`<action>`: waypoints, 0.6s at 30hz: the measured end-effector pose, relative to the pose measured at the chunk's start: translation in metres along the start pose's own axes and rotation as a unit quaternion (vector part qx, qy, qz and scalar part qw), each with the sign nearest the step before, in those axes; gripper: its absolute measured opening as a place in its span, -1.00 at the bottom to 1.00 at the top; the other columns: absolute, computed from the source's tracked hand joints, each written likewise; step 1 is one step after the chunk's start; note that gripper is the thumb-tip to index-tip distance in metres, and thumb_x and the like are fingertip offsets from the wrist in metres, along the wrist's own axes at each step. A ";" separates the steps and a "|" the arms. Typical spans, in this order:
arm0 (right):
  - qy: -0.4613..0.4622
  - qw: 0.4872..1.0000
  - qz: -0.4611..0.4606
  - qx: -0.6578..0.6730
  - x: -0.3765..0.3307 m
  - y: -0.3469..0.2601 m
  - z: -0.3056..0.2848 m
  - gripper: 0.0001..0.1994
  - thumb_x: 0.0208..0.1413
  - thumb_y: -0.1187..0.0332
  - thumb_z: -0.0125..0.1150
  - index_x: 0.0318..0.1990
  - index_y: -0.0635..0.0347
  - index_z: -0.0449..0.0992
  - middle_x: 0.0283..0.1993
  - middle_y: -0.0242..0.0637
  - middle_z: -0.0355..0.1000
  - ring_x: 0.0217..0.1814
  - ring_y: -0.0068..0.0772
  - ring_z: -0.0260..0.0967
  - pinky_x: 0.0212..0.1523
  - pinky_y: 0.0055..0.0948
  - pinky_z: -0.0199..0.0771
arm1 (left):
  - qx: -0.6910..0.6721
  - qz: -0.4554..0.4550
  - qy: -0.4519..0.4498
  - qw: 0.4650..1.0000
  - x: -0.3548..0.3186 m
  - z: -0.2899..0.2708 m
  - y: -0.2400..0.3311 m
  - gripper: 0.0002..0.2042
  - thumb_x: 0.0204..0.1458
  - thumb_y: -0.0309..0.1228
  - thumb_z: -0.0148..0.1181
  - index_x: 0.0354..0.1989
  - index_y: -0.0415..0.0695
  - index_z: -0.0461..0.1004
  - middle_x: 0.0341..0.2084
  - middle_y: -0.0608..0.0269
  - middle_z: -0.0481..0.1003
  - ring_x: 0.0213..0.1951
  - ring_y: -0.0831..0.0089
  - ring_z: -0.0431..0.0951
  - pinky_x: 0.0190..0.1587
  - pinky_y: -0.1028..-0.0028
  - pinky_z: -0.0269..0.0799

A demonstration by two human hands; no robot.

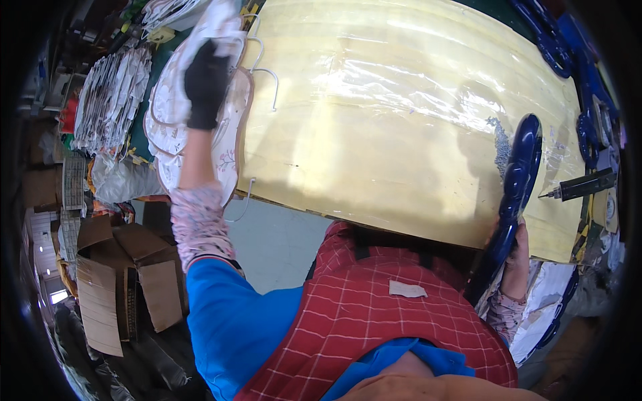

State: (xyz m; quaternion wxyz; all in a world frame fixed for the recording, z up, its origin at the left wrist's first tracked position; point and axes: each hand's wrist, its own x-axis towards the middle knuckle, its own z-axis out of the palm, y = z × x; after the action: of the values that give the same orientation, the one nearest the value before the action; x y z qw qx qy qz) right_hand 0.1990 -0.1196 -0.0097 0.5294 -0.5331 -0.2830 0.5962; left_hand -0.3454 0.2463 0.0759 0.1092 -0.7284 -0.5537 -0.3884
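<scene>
In a black glove, my left hand [207, 83] is stretched out to the far left, over a stack of white boards with wavy edges [227, 144] and faint printed flowers. A white, cloth-like thing [217, 27] lies against the glove; it is blurred, and my fingers are hidden. At the right, my bare right hand [517, 257] is closed round the edge of a glossy dark blue piece with a lobed outline [518, 170]. This piece stands tilted, nearly edge-on, across the near right corner of the table.
The table has a yellowish top [374, 147] under clear film. White wire hooks [267, 73] stick out beside the boards. A black pen-like tool [578, 186] lies at the right, near more blue lobed pieces [552, 43]. Open cardboard boxes [127, 274] stand at the lower left.
</scene>
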 end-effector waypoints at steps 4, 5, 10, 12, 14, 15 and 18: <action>-0.029 0.998 -0.007 -0.054 0.008 -0.014 0.016 -0.38 0.18 -0.01 0.18 0.22 0.29 0.30 -0.08 -0.31 0.43 -0.09 -0.52 0.40 -0.08 -0.55 0.41 | -0.134 0.237 -0.134 0.953 -0.088 -0.017 0.175 -0.86 -0.01 -0.34 0.23 -0.29 -0.06 0.57 -0.46 0.12 0.50 -0.38 0.08 0.52 -0.35 0.17 0.42; -0.012 0.997 -0.009 -0.078 0.009 -0.021 0.025 -0.46 0.23 0.08 0.14 0.21 0.28 0.33 -0.08 -0.34 0.44 -0.07 -0.59 0.37 -0.05 -0.58 0.37 | -0.143 0.275 -0.157 0.938 -0.111 -0.019 0.208 -0.87 -0.02 -0.34 0.23 -0.31 -0.06 0.57 -0.57 0.21 0.41 -0.50 0.21 0.45 -0.47 0.23 0.34; 0.056 0.988 0.021 -0.141 0.008 -0.043 0.040 -0.63 0.31 0.14 0.08 0.05 0.27 0.46 -0.21 -0.47 0.47 -0.22 -0.72 0.37 -0.21 -0.67 0.38 | -0.265 0.361 -0.229 0.865 -0.181 -0.025 0.280 -0.83 -0.04 -0.33 0.30 -0.30 -0.08 0.55 -0.70 0.35 0.25 -0.61 0.38 0.34 -0.53 0.38 0.26; 0.056 0.992 0.013 -0.112 0.008 -0.038 0.028 -0.62 0.31 0.12 0.09 0.04 0.27 0.47 -0.20 -0.47 0.48 -0.24 -0.73 0.38 -0.23 -0.67 0.40 | -0.260 0.365 -0.219 0.867 -0.185 -0.028 0.290 -0.80 -0.03 -0.37 0.33 -0.23 -0.14 0.58 -0.68 0.35 0.26 -0.60 0.40 0.33 -0.49 0.40 0.28; 0.069 0.994 0.030 -0.083 0.003 -0.035 0.024 -0.60 0.30 0.10 0.10 0.04 0.28 0.47 -0.19 -0.45 0.49 -0.24 -0.72 0.40 -0.22 -0.66 0.42 | -0.268 0.383 -0.197 0.862 -0.187 -0.026 0.294 -0.75 -0.04 -0.39 0.35 -0.18 -0.20 0.57 -0.67 0.35 0.26 -0.59 0.41 0.32 -0.46 0.41 0.30; 0.074 0.993 0.039 -0.079 0.001 -0.034 0.023 -0.59 0.30 0.09 0.11 0.04 0.28 0.47 -0.18 -0.44 0.49 -0.23 -0.72 0.40 -0.21 -0.66 0.43 | -0.273 0.391 -0.197 0.856 -0.189 -0.024 0.295 -0.72 -0.04 -0.40 0.35 -0.15 -0.22 0.56 -0.66 0.35 0.26 -0.58 0.41 0.32 -0.45 0.42 0.31; 0.061 0.994 0.050 -0.073 0.001 -0.031 0.023 -0.58 0.30 0.08 0.11 0.05 0.29 0.46 -0.17 -0.43 0.49 -0.22 -0.71 0.41 -0.19 -0.66 0.44 | -0.258 0.399 -0.191 0.859 -0.188 -0.024 0.297 -0.66 -0.05 -0.40 0.36 -0.08 -0.26 0.53 -0.65 0.34 0.27 -0.57 0.41 0.32 -0.43 0.43 0.32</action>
State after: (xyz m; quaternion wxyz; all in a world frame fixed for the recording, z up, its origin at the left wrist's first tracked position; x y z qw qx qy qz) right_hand 0.1878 -0.1052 0.0238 0.4746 -0.6195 -0.2655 0.5661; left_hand -0.1075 -0.0106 0.0435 -0.0445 -0.9490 -0.1057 -0.2935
